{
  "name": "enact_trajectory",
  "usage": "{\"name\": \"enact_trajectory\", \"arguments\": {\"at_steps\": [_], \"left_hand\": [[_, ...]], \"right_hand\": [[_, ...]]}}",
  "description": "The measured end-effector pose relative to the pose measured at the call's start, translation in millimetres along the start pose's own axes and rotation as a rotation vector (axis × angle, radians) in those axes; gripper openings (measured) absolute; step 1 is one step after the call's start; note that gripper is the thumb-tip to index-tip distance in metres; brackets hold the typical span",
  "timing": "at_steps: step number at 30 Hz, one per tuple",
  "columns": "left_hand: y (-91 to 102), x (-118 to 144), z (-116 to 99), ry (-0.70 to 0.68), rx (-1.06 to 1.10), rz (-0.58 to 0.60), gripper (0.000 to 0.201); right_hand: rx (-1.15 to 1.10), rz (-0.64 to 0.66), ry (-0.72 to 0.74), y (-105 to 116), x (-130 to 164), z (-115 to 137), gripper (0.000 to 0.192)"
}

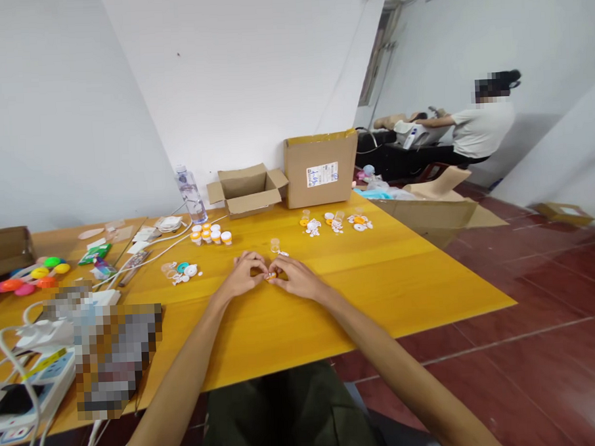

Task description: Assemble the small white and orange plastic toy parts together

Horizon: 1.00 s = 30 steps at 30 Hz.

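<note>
Left hand (243, 276) and right hand (296, 277) pinched together on a small orange piece (271, 275), mid-table (428, 276). Risk: tiny part slips out, rolls toward the near edge.

1. Orange piece (271, 275): tiny and round, mostly hidden, pinched between the fingertips of both hands on the yellow table (403, 277), at the centre of view.
2. Clear vial (275, 244): small, upright and uncapped, just beyond the hands at 12 o'clock, with white bits beside it at 3 o'clock.
</note>
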<state>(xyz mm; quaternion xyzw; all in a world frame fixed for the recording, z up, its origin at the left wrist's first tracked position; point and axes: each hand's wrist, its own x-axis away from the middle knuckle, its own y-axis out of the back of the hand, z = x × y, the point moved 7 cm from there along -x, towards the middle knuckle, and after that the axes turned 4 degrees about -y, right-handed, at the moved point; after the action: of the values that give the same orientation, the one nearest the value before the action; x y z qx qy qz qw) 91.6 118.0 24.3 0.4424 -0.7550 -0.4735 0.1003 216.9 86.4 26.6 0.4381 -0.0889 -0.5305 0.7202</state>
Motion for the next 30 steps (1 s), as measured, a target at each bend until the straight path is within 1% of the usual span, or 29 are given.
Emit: {"name": "enact_trajectory", "arguments": {"at_steps": [16, 23, 30], "left_hand": [[1.3, -1.6, 4.5, 0.021, 0.012, -0.025, 0.011], [2.1, -1.5, -0.4, 0.025, 0.005, -0.019, 0.011], [6.1, -0.6, -6.7, 0.020, -0.011, -0.026, 0.011]], "right_hand": [[0.008, -0.011, 0.011, -1.1, -0.1, -2.0, 0.007], [0.016, -0.013, -0.001, 2.0, 0.1, 2.1, 0.008], [0.003, -0.008, -0.047, 5.8, -0.5, 2.8, 0.017]]}}
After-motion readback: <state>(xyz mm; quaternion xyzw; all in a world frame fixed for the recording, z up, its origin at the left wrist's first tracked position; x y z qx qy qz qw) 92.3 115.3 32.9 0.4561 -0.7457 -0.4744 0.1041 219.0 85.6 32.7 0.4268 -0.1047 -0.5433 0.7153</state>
